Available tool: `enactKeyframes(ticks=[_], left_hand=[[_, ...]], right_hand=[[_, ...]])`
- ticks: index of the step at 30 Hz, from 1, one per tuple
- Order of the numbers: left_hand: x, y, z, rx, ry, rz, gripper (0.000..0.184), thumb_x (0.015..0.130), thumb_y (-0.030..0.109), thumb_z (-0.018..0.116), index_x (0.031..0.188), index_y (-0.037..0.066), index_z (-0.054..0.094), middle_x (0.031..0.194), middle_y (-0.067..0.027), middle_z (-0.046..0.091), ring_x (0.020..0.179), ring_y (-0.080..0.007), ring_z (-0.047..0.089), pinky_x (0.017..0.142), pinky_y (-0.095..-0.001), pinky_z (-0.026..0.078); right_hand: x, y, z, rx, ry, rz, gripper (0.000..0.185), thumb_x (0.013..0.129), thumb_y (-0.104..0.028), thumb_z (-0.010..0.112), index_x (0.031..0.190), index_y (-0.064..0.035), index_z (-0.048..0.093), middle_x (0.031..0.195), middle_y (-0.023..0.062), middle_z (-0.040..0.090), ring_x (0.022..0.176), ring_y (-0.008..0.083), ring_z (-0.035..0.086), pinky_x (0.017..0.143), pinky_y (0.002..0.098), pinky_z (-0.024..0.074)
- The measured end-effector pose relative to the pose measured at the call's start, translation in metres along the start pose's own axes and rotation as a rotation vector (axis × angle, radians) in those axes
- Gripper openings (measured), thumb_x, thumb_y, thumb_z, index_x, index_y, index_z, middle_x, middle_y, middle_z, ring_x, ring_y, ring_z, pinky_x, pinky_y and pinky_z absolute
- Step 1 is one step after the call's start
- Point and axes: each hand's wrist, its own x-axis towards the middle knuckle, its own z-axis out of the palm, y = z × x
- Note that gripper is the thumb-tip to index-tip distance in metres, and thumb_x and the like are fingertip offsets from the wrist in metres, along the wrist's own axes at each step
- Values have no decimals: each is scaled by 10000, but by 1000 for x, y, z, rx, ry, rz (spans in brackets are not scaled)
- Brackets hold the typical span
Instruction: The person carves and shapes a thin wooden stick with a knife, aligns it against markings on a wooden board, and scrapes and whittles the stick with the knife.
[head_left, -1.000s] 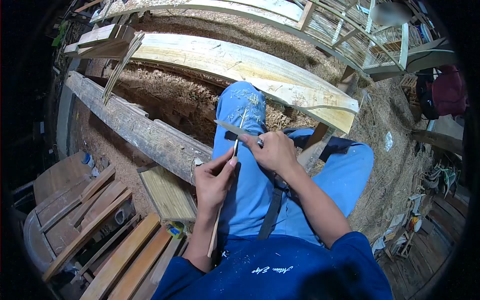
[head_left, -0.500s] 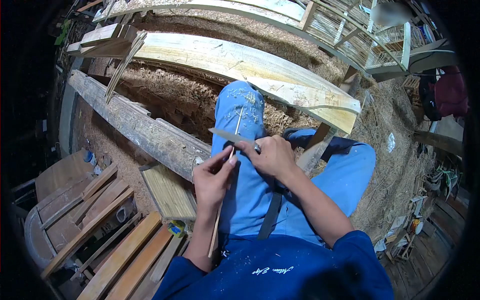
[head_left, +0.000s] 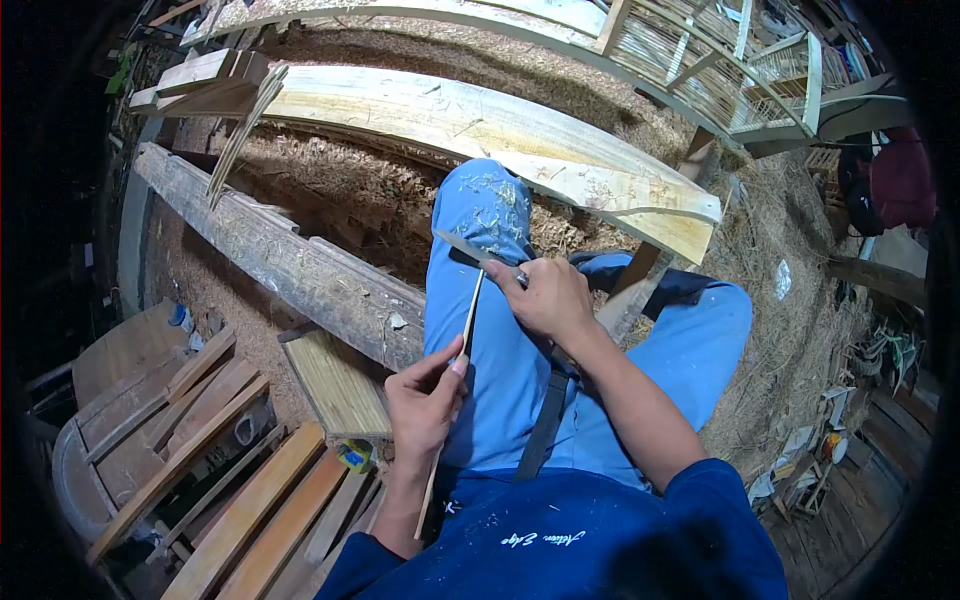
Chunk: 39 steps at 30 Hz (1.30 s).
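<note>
A thin pale strip is pinched between the thumb and fingers of my left hand, above the thigh of the blue trousers. Its lower end runs back along my left forearm, and its upper end meets the blade near my right thumb. My right hand is closed around the handle of a knife, whose blade points up and left over the trouser leg. Small shavings lie on the knee of the trousers.
A long pale plank crosses beyond the knee. An older grey beam runs diagonally at the left, with a bundle of thin strips leaning over it. Wooden slats lie at lower left. A slatted frame stands at upper right.
My left hand has drawn back toward my body with the strip, whose upper end has moved down from beyond the blade to the blade. The knife has shifted slightly right and up.
</note>
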Motion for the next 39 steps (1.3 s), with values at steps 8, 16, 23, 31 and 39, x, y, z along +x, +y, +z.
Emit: enactKeyframes(ticks=[8, 16, 23, 31, 39], left_hand=[[49, 15, 17, -38, -36, 52, 269, 938, 72, 691, 1180, -45, 683, 725, -21, 646, 476, -30, 468, 411, -203, 330], [24, 15, 14, 17, -14, 23, 251, 934, 61, 693, 1165, -35, 700, 654, 12, 600, 458, -20, 441, 404, -193, 307], [-8, 6, -11, 1, -30, -50, 235, 948, 87, 680, 1152, -27, 704, 649, -30, 619, 443, -37, 461, 395, -196, 326], [-16, 17, -2, -11, -149, -15, 272, 965, 114, 633, 1181, -47, 670, 622, -81, 601, 425, -78, 474, 367, -206, 326], [-15, 22, 5, -61, -248, -17, 289, 973, 122, 615, 1183, -75, 645, 608, -97, 591, 404, -92, 458, 365, -213, 323]], right_hand=[[-17, -12, -7, -22, -65, -155, 775, 886, -707, 514, 685, 12, 717, 650, 280, 636, 670, 447, 678, 629, 532, 542], [-3, -2, -2, -21, -16, -38, 716, 896, -648, 571, 622, 6, 668, 581, 256, 591, 603, 439, 645, 556, 504, 502], [4, 1, -2, 158, -78, 66, 778, 935, -657, 525, 523, 2, 563, 471, 153, 516, 435, 283, 548, 490, 437, 452], [-18, 16, -19, 1282, -264, 230, 511, 968, -511, 611, 803, -28, 639, 596, -32, 528, 411, 17, 385, 369, 205, 268], [-33, -4, -42, 1323, -224, 107, 319, 985, -299, 649, 970, 18, 681, 750, 19, 631, 439, 8, 383, 384, 188, 289]])
